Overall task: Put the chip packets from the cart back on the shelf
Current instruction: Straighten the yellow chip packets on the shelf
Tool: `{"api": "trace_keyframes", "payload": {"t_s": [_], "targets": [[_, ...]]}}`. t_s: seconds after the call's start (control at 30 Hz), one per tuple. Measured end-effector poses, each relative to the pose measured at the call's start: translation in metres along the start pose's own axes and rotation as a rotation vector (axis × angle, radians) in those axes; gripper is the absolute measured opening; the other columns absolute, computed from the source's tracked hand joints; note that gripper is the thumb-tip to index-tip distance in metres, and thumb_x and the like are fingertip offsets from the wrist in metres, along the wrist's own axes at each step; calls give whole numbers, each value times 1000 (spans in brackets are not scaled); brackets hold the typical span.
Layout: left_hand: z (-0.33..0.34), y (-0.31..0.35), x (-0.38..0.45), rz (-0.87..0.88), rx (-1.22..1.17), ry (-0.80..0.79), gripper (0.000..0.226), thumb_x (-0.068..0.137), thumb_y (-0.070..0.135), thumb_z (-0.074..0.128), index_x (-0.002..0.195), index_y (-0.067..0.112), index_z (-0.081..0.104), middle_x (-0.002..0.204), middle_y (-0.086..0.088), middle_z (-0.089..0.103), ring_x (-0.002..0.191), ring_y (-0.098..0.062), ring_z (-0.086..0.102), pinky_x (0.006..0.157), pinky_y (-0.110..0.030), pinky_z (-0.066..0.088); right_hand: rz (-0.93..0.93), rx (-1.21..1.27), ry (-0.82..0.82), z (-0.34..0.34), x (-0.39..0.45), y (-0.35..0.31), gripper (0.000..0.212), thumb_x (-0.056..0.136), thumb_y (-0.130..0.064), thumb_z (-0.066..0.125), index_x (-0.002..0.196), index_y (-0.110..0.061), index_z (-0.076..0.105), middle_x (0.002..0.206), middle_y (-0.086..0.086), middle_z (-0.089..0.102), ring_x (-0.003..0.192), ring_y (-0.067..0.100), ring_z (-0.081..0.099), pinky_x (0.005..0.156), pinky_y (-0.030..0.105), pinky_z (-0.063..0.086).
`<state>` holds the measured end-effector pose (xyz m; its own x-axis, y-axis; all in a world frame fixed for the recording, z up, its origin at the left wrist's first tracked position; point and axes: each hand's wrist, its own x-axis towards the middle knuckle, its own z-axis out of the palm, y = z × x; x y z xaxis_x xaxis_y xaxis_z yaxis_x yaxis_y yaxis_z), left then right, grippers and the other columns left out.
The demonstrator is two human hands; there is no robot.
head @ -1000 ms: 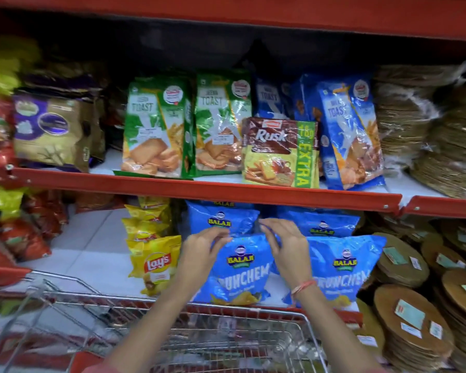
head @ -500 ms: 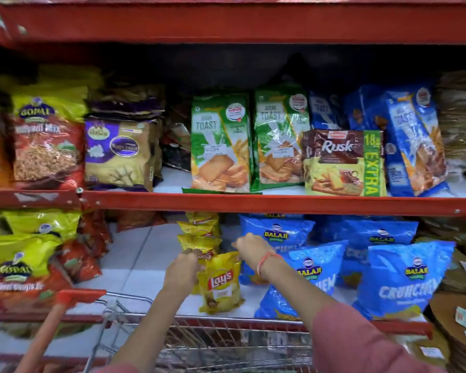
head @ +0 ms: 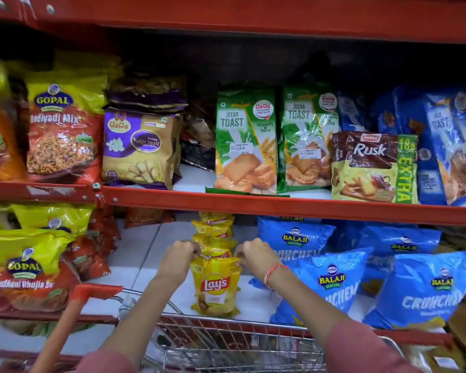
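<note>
A yellow Lay's chip packet (head: 215,288) stands upright at the front of a row of yellow Lay's packets (head: 214,228) on the lower white shelf (head: 137,254). My left hand (head: 179,261) pinches its top left corner and my right hand (head: 254,255) pinches its top right corner. Blue Balaji chip packets (head: 331,281) stand to the right of it on the same shelf. The wire cart (head: 226,343) sits below my arms against the shelf front; what lies inside it is hard to make out.
The red shelf rail (head: 280,204) runs just above my hands. Toast and rusk packs (head: 246,141) fill the upper shelf. Gopal snack bags (head: 24,265) crowd the lower left. The cart's orange handle (head: 67,319) angles up at left. Bare shelf shows left of the Lay's row.
Both hands left the blue Balaji packet and moved left to the Lay's row. They now pinch the top corners of the front Lay's packet. My view shifted left too.
</note>
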<state>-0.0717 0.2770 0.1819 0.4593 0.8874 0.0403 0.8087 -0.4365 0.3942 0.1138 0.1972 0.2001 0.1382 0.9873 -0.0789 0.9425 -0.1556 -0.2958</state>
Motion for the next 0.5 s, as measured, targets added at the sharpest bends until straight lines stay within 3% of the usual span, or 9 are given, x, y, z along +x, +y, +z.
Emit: {"api": "trace_keyframes", "payload": {"t_s": [0.17, 0.33, 0.5], "targets": [[5, -3, 0, 12, 87, -12, 21, 88, 3, 57, 101, 14, 68, 106, -11, 71, 96, -25, 67, 87, -38, 55, -9, -10, -7, 7, -1, -1, 23, 89, -15, 62, 112, -11, 65, 109, 23, 68, 104, 39, 62, 91, 46, 53], [-1, 14, -8, -7, 167, -28, 21, 90, 15, 59, 110, 10, 64, 114, -12, 68, 102, -29, 66, 88, -39, 54, -112, 58, 59, -5, -24, 12, 36, 89, -20, 61, 124, -15, 58, 127, 11, 61, 118, 29, 54, 100, 40, 46], [-5, 65, -22, 33, -54, 28, 41, 83, 35, 68, 119, 15, 63, 128, -7, 64, 117, -26, 58, 97, -36, 47, -103, 135, 186, -36, -62, 54, 35, 89, -24, 61, 124, -20, 58, 124, 5, 62, 119, 22, 53, 99, 34, 44]]}}
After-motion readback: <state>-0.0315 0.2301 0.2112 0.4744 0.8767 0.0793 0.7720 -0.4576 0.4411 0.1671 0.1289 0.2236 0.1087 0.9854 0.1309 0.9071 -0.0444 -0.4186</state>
